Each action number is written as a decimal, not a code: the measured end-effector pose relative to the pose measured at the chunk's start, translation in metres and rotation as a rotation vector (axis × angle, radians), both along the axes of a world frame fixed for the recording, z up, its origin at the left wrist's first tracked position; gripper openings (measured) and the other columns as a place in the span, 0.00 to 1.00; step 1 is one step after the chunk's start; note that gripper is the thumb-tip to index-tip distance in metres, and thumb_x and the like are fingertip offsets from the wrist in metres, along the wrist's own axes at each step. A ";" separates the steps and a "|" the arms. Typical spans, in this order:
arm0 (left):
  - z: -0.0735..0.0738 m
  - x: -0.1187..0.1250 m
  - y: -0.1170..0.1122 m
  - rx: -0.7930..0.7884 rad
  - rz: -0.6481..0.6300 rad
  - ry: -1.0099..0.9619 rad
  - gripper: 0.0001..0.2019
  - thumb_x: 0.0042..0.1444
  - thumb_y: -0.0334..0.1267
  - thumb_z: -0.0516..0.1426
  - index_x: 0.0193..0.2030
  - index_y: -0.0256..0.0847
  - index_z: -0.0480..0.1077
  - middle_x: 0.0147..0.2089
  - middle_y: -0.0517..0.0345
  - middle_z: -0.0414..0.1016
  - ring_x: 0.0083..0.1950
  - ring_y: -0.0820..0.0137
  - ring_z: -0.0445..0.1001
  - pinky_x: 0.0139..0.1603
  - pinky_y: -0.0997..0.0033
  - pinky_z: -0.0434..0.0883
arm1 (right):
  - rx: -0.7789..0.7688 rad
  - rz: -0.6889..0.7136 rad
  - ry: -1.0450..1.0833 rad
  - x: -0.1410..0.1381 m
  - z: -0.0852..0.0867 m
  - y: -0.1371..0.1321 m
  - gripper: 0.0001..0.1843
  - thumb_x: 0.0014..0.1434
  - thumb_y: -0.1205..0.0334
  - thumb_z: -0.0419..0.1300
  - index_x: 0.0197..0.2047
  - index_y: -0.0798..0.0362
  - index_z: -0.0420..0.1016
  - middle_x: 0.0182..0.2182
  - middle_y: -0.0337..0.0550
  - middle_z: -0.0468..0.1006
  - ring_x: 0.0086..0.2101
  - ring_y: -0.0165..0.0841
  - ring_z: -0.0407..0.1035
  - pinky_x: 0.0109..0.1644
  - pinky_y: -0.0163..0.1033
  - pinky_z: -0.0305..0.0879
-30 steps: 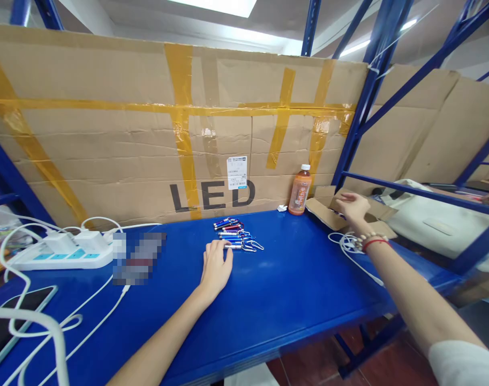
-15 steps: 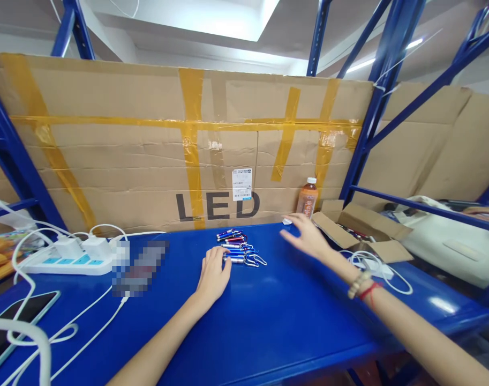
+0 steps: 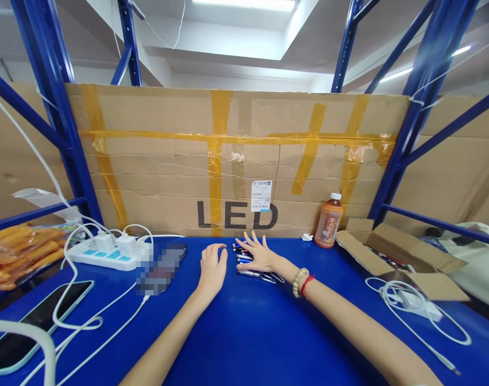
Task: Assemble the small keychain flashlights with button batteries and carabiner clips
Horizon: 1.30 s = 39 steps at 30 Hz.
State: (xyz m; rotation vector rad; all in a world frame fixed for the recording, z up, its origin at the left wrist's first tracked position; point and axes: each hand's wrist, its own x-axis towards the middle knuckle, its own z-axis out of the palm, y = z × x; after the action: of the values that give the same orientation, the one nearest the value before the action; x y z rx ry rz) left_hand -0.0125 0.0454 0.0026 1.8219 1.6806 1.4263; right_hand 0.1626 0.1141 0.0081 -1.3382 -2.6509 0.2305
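Observation:
Several small metal keychain flashlights [image 3: 248, 273] with carabiner clips lie in a group on the blue tabletop [image 3: 244, 332]. Blue and silver ones show, and the rest are partly covered. My right hand [image 3: 261, 256] is over the group, palm down with fingers spread wide; whether it touches them I cannot tell. Just left of the flashlights, my left hand [image 3: 212, 268] is at the tabletop with its thumb apart and its fingers slightly bent, holding nothing visible. A beaded bracelet and a red string circle my right wrist.
A cardboard sheet [image 3: 167, 177] stands along the back. To the right are an orange drink bottle [image 3: 328, 222], an open carton [image 3: 359, 254] and a white charger cable [image 3: 421, 305]. On the left lie a power strip [image 3: 103, 258], cables and two phones, one a teal-edged phone [image 3: 39, 321].
My right hand has moved left from near the bottle to over the flashlights. My left hand has come off them to their left side. The camera view has shifted too.

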 end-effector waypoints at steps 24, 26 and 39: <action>0.043 -0.035 -0.003 0.034 0.055 -0.341 0.12 0.58 0.38 0.45 0.41 0.43 0.67 0.48 0.54 0.70 0.55 0.63 0.62 0.56 0.60 0.59 | -0.026 0.118 -0.002 -0.091 -0.028 0.004 0.46 0.50 0.34 0.53 0.66 0.43 0.42 0.65 0.47 0.38 0.62 0.54 0.28 0.60 0.65 0.31; 0.043 -0.034 -0.003 0.024 0.058 -0.348 0.11 0.58 0.38 0.45 0.40 0.42 0.68 0.47 0.53 0.70 0.54 0.62 0.62 0.56 0.60 0.60 | -0.023 0.143 0.006 -0.106 -0.031 0.006 0.45 0.50 0.36 0.54 0.66 0.44 0.43 0.65 0.48 0.39 0.62 0.56 0.30 0.59 0.66 0.33; 0.045 -0.047 0.001 0.023 0.082 -0.382 0.12 0.58 0.38 0.45 0.41 0.42 0.68 0.49 0.52 0.69 0.56 0.61 0.59 0.57 0.59 0.57 | 0.047 0.033 0.097 -0.073 0.026 0.007 0.36 0.56 0.44 0.53 0.63 0.49 0.52 0.62 0.47 0.53 0.61 0.43 0.47 0.63 0.54 0.44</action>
State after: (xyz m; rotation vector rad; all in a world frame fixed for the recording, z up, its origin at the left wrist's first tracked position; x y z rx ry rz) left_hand -0.0598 0.0469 0.0480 1.3905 1.5593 1.7035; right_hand 0.0899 0.1211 0.0345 -1.2375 -2.5831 0.2304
